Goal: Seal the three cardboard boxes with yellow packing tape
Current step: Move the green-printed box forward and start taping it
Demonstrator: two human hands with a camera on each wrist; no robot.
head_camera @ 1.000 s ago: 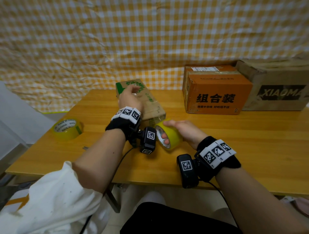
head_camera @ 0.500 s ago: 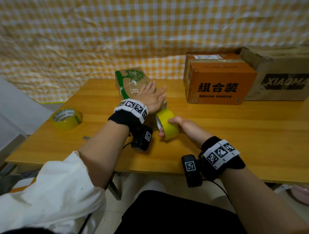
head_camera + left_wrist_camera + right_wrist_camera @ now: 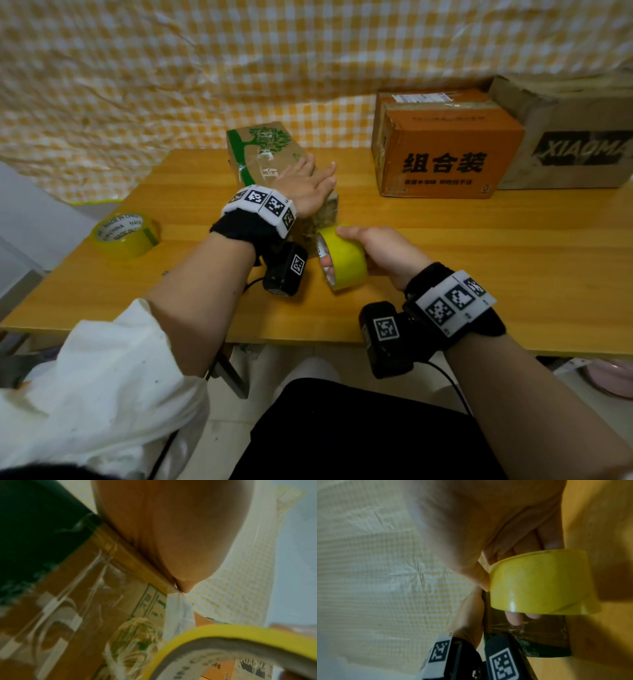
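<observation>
A small brown box with a green tree print (image 3: 265,156) lies at the middle of the wooden table (image 3: 479,257). My left hand (image 3: 306,186) lies flat on its top with straight fingers. In the left wrist view the palm (image 3: 171,527) presses the box's top edge (image 3: 89,601). My right hand (image 3: 380,250) grips a yellow tape roll (image 3: 342,260) just in front of the box, fingers through its core; the right wrist view shows the roll (image 3: 537,582) against the box's near end (image 3: 527,635). An orange box (image 3: 445,147) and a brown XIAOMA box (image 3: 575,144) stand at the back right.
A second, clear yellowish tape roll (image 3: 125,233) lies flat at the table's left. A checked yellow-and-white cloth (image 3: 239,68) hangs behind the table. Bare tabletop stretches to the right of my right hand, in front of the two big boxes.
My left hand went from gripping the box's far part to lying flat on its top. The right hand carried the tape roll up to the box's near end.
</observation>
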